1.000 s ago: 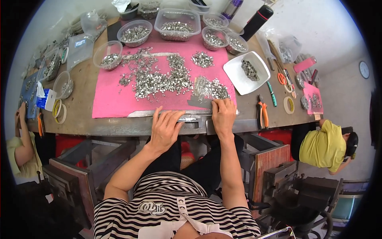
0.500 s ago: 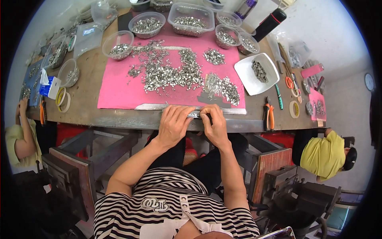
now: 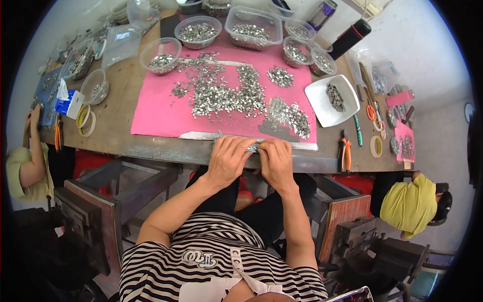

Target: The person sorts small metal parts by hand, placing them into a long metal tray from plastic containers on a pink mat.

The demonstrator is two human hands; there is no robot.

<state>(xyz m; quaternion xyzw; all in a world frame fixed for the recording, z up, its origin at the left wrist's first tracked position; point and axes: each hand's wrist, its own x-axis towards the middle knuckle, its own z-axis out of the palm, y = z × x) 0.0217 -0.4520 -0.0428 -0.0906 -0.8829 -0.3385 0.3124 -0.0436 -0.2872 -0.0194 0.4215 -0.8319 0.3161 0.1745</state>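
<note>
While the left hand (image 3: 227, 160) and right hand (image 3: 276, 163) sit nearly together at the table's (image 3: 118, 95) near edge, fingers bent over one silvery strip (image 3: 254, 147) between them, I cannot tell how firmly either grips it. Just beyond lies one pink mat (image 3: 161, 111) with one broad heap (image 3: 221, 98) and, farther right, one small pile (image 3: 280, 76). One white tray (image 3: 321, 104) and one pair of pliers (image 3: 346, 156) stand right.
</note>
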